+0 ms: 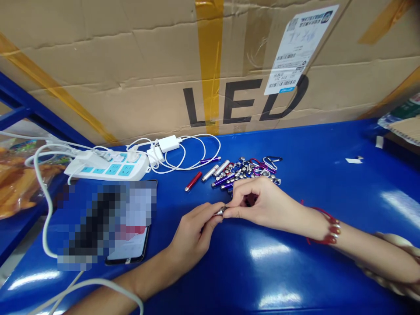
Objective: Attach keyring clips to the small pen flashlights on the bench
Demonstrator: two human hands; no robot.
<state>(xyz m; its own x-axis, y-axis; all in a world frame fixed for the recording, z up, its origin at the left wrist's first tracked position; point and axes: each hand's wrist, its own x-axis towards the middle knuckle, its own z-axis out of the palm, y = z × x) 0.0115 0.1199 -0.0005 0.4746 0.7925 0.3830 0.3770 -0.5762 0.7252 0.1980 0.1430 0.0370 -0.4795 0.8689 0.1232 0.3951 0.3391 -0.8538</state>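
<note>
Between my two hands is a small silver metal piece (219,211), mostly covered by fingertips, so its full shape is hidden. My left hand (197,232) is closed, pinching it between thumb and fingers from the left. From the right, my right hand (259,201) closes thumb and forefinger on its other end. Just beyond the hands lies a pile of small round metal parts (244,168) with carabiner clips (271,162). Slim metal tubes lie at its left side: a red tube (193,181), a silver tube (210,173) and several purple ones (223,180).
A white power strip (144,168) with chargers and looping white cables (200,140) is at the back left. A phone (144,245), partly blurred out, lies left of my hands. Behind the blue table (229,280) stands a large cardboard box (147,87).
</note>
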